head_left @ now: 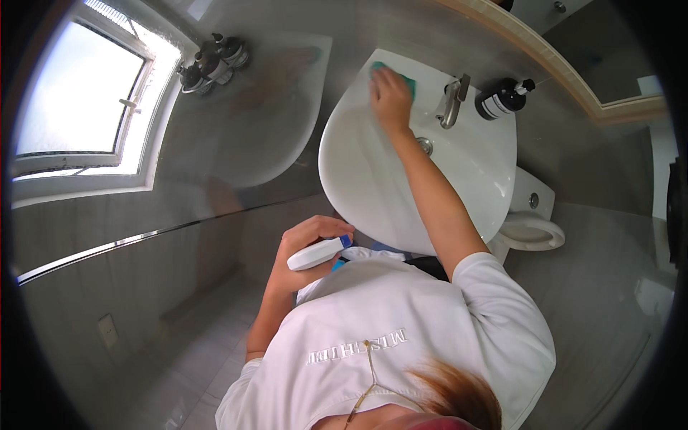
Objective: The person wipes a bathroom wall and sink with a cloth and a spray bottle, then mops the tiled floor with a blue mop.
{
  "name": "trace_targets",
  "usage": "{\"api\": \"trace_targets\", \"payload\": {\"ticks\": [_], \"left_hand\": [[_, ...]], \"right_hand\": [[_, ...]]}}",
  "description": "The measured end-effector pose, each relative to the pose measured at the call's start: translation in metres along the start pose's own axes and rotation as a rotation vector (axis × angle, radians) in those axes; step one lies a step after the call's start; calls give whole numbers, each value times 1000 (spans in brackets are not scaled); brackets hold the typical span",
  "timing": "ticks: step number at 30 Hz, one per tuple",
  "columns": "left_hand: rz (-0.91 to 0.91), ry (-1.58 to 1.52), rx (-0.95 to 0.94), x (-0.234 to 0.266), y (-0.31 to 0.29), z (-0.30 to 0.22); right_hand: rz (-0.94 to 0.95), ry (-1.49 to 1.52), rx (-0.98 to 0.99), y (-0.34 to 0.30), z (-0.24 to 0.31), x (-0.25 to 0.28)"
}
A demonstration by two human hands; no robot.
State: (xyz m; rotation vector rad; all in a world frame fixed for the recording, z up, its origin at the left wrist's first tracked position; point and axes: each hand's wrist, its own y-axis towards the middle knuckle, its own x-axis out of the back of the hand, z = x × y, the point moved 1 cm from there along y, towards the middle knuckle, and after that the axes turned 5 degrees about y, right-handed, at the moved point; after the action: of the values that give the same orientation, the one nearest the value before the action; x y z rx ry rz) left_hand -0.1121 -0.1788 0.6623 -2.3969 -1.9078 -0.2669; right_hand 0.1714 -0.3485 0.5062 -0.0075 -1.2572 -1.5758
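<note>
My right hand (392, 97) presses a green cloth (410, 86) against the far left corner of the white sink (351, 172). Its fingers are closed over the cloth, which shows only at the hand's edges. A metal faucet (453, 102) stands to the right of this hand, with the round drain (425, 146) below it. Close to my body on the left, my left hand (309, 233) is wrapped round a spray bottle. The bottle's white trigger head (315, 254) has a blue nozzle; most of its body is hidden by the hand and my shirt.
A dark pump bottle (499, 99) stands on the sink's back right corner. Several more pump bottles (213, 64) sit in a wall rack beside the window (86, 89). A white toilet (532, 231) is to the right, and a wood-framed mirror (566, 68) hangs above the sink.
</note>
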Motion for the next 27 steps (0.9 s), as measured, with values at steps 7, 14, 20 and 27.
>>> {"api": "trace_targets", "payload": {"ticks": [7, 14, 20, 27], "left_hand": [[-9, -61, 83, 12, -16, 12], [123, -48, 5, 15, 9, 19], [171, -61, -7, 17, 16, 21], [159, -31, 31, 24, 4, 19]], "right_hand": [[253, 711, -126, -65, 86, -4], [1028, 1138, -236, -117, 88, 104], [591, 448, -270, -62, 25, 120], [-266, -9, -334, -25, -7, 29]]}}
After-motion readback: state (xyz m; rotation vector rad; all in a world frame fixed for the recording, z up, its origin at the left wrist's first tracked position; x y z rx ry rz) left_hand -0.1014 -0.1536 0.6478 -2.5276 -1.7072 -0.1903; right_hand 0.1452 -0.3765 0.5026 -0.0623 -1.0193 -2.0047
